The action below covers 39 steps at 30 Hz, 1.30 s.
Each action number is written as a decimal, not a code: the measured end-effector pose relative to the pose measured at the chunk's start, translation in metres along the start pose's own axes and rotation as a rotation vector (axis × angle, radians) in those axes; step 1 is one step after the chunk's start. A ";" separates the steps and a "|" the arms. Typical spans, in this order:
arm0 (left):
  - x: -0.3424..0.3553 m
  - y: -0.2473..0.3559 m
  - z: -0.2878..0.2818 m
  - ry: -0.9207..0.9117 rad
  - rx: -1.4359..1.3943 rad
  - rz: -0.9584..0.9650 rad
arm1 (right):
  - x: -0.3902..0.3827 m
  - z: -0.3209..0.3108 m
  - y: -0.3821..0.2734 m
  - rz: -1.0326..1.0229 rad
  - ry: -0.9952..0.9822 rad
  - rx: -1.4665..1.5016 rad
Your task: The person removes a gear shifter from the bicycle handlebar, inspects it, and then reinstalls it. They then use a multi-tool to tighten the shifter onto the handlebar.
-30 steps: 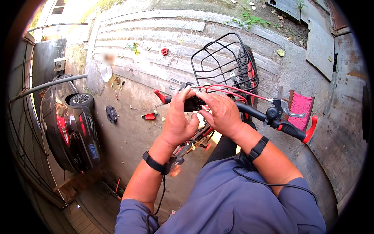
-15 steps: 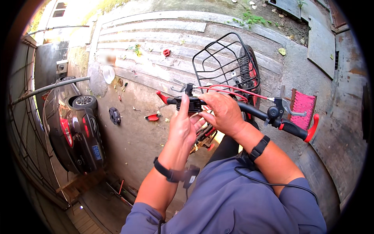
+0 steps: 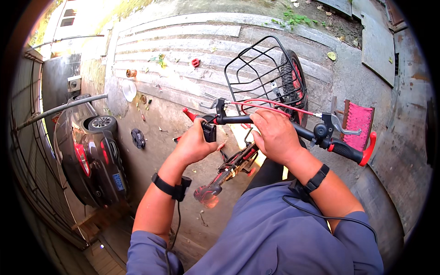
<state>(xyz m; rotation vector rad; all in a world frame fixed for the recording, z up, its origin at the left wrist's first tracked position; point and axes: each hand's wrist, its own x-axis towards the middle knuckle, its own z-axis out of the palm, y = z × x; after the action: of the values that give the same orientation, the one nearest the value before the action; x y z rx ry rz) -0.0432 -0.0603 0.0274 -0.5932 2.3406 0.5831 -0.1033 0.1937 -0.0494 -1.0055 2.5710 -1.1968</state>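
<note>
A bicycle's black handlebar (image 3: 234,119) crosses in front of me. My left hand (image 3: 196,144) is closed around a small black boxy piece (image 3: 209,131), just below the bar near its left grip. My fingers cover part of it, and its exact kind does not show. My right hand (image 3: 276,136) curls over the middle of the handlebar, fingers down against it. Beside its thumb shows a thin dark bent rod (image 3: 248,134); whether the hand touches it I cannot tell. Red cables (image 3: 261,101) arch ahead of the bar. A silver brake lever (image 3: 338,124) and black bell (image 3: 321,132) sit at right.
A black wire basket (image 3: 250,68) and front wheel (image 3: 293,78) stand ahead. The bicycle saddle (image 3: 207,194) lies below my left hand. A pink-topped stool (image 3: 357,121) is at right. A dark car (image 3: 89,156) stands at left. A red object (image 3: 195,63) lies on the paving.
My left hand has moved left and down, taking the black piece off the handlebar's upper side to below it. My right hand has shifted slightly right and down along the bar.
</note>
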 end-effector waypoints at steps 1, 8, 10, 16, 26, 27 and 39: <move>0.002 -0.004 -0.004 0.041 0.142 0.064 | 0.000 0.000 0.000 0.002 -0.004 0.007; 0.020 -0.008 -0.021 0.377 0.579 0.553 | 0.003 0.005 0.000 0.014 -0.023 -0.023; 0.018 -0.014 -0.007 0.478 0.528 0.460 | 0.003 0.006 0.000 0.004 -0.022 -0.039; 0.017 -0.029 -0.002 0.268 0.022 -0.131 | 0.005 0.005 0.001 -0.010 0.012 -0.032; 0.016 -0.014 -0.009 -0.029 -1.052 -0.351 | 0.005 0.003 0.000 -0.010 0.013 -0.014; 0.017 -0.015 -0.009 -0.022 -1.118 -0.391 | 0.006 0.003 0.001 -0.009 0.005 -0.009; 0.036 -0.017 -0.005 0.060 -1.045 -0.442 | 0.007 0.003 0.001 0.015 -0.037 0.015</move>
<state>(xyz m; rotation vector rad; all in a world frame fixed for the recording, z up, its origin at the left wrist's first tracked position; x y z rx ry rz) -0.0612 -0.0857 0.0030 -1.5344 1.7040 1.5656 -0.1082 0.1887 -0.0512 -0.9940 2.5331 -1.1805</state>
